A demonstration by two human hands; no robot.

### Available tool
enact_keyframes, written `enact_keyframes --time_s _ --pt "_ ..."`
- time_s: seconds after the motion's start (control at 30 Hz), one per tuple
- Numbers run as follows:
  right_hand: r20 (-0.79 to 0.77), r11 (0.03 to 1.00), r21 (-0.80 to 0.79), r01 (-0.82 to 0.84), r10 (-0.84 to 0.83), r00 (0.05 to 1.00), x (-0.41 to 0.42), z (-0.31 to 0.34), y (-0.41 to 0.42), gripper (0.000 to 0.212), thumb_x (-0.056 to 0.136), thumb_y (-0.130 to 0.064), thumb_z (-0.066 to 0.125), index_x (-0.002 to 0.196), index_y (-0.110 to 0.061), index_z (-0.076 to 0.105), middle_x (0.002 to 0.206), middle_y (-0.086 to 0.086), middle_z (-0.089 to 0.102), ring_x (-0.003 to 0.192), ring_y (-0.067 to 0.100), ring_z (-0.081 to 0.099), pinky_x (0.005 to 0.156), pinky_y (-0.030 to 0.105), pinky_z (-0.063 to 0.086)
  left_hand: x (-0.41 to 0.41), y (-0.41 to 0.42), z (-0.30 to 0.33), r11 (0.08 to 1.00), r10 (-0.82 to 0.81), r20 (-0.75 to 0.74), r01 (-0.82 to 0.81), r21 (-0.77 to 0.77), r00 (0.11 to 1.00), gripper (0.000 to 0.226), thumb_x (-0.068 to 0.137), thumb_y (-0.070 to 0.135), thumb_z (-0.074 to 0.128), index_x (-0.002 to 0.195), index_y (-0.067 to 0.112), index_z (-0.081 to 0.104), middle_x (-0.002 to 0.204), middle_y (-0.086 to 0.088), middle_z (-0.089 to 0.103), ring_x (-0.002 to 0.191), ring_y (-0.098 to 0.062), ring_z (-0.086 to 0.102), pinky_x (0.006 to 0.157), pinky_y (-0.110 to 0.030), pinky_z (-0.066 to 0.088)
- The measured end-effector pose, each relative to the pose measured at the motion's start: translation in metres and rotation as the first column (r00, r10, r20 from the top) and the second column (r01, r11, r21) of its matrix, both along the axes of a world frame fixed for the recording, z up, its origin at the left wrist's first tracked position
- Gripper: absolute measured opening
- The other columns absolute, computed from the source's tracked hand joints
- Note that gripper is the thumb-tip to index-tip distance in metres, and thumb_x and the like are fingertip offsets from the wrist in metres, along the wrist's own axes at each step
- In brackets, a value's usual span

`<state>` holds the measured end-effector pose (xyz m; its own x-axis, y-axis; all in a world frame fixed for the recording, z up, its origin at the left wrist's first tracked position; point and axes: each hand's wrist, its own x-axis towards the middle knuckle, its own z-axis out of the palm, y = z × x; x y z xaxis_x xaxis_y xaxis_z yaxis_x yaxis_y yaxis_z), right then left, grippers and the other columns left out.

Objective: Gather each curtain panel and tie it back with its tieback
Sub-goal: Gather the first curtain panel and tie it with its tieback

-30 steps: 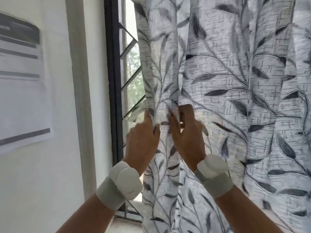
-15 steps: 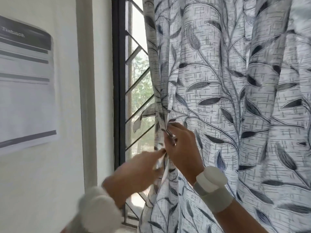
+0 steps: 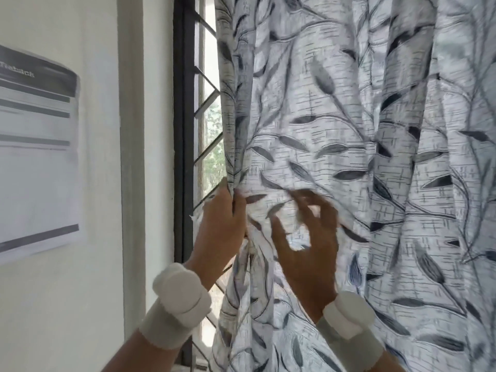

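Here the left hand [image 3: 222, 224] grips the curtain [image 3: 335, 130] edge while the right hand [image 3: 308, 237], fingers spread and holding nothing, reaches to gather more folds leftward; gathering seems underway.

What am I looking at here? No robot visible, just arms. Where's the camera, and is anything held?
No robot: a person works bare-handed, filmed by a wide-angle camera on their head that looks forward and down. The pale bands on both wrists look like strapped-on devices. The left hand grips the curtain at its edge, beside the window. The right hand is blurred, fingers spread in front of the cloth, holding nothing I can see. A printed sheet hangs on the wall. No tieback can be made out.
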<state>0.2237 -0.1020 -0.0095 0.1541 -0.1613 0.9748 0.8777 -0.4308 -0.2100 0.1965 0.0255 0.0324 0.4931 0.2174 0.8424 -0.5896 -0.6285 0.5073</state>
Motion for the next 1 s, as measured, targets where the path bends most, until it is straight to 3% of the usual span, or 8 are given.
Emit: enact_keyframes --time_s 0.1,0.2,0.3,0.4,0.5,0.63,0.8,1.0 --pt "-0.156 0.973 0.22 -0.07 0.106 0.982 0.006 0.016 -0.008 0.082 0.076 -0.05 0.071 0.144 -0.023 0.033 0.15 0.0 0.027 0.141 0.02 0.024 0.105 0.054 0.039 -0.002 0.007 -0.001 0.992 -0.121 -0.025 0.122 0.026 0.992 0.034 0.097 0.035 0.038 0.091 0.006 0.057 0.074 -0.021 0.064 0.065 -0.036 0.061 0.056 -0.054 0.05" --pt "-0.382 0.895 0.263 -0.36 0.439 0.813 0.011 0.036 -0.008 0.096 0.075 -0.062 0.065 0.15 -0.03 0.015 0.151 -0.003 0.033 0.135 0.011 0.035 0.101 0.022 0.044 -0.012 0.004 0.002 0.973 -0.227 -0.061 0.229 0.02 0.972 0.039 0.093 0.04 0.04 0.094 0.007 0.061 0.08 -0.026 0.065 0.07 -0.039 0.063 0.063 -0.053 0.051" --pt "-0.405 0.734 0.256 -0.63 0.673 0.619 0.022 0.051 -0.003 0.054 0.082 -0.042 0.07 0.13 -0.02 0.057 0.119 0.005 0.068 0.112 0.018 0.063 0.095 0.042 0.052 -0.012 0.0 0.004 0.979 -0.197 -0.075 0.2 0.033 0.977 0.035 0.097 0.026 0.044 0.072 0.004 0.052 0.052 -0.009 0.047 0.046 -0.019 0.043 0.048 -0.034 0.037" --pt "-0.252 0.876 0.265 -0.403 0.466 0.848 0.019 0.049 0.002 0.013 0.088 -0.029 0.069 0.091 -0.018 0.074 0.087 -0.002 0.075 0.088 0.014 0.07 0.085 0.044 0.055 -0.013 0.0 0.005 0.995 -0.075 -0.086 0.079 0.053 0.994 0.037 0.097 0.012 0.045 0.062 0.018 0.037 0.048 0.011 0.034 0.036 -0.003 0.034 0.04 -0.014 0.026" --pt "-0.101 0.957 0.156 -0.244 0.261 0.96 0.001 0.035 0.002 0.012 0.093 -0.023 0.062 0.083 -0.016 0.06 0.069 -0.01 0.062 0.064 0.0 0.06 0.062 0.011 0.047 -0.021 -0.003 0.003 0.996 -0.02 -0.09 0.027 0.081 0.996 0.03 0.094 0.007 0.047 0.07 0.026 0.041 0.053 0.012 0.045 0.034 0.001 0.044 0.036 -0.009 0.03" --pt "-0.156 0.968 -0.112 -0.225 0.206 0.966 -0.018 0.019 0.01 0.02 0.091 -0.014 0.063 0.107 -0.015 0.05 0.079 -0.019 0.057 0.069 -0.009 0.06 0.058 0.0 0.041 -0.024 -0.007 -0.009 0.959 0.129 -0.049 -0.112 0.26 0.99 0.008 0.097 0.021 0.046 0.097 0.016 0.052 0.075 0.005 0.06 0.061 -0.008 0.062 0.053 -0.021 0.05" --pt "-0.179 0.95 -0.312 -0.033 -0.025 0.984 -0.018 0.009 0.015 0.014 0.093 -0.008 0.052 0.105 -0.01 0.06 0.085 -0.012 0.047 0.074 0.005 0.045 0.068 0.007 0.032 -0.029 -0.008 -0.026 0.859 0.359 -0.043 -0.312 0.405 0.932 0.026 0.1 0.028 0.038 0.109 0.01 0.054 0.067 0.006 0.061 0.052 -0.01 0.059 0.044 -0.012 0.038" --pt "-0.322 0.915 -0.373 -0.153 0.026 0.946 -0.025 0.006 0.016 0.035 0.099 -0.049 0.034 0.093 -0.021 0.056 0.082 -0.015 0.043 0.076 0.006 0.046 0.071 0.022 0.036 -0.041 -0.021 -0.052 0.81 0.442 -0.134 -0.332 0.483 0.887 0.023 0.095 0.009 0.041 0.107 0.015 0.058 0.08 -0.002 0.07 0.073 -0.021 0.068 0.064 -0.024 0.047"
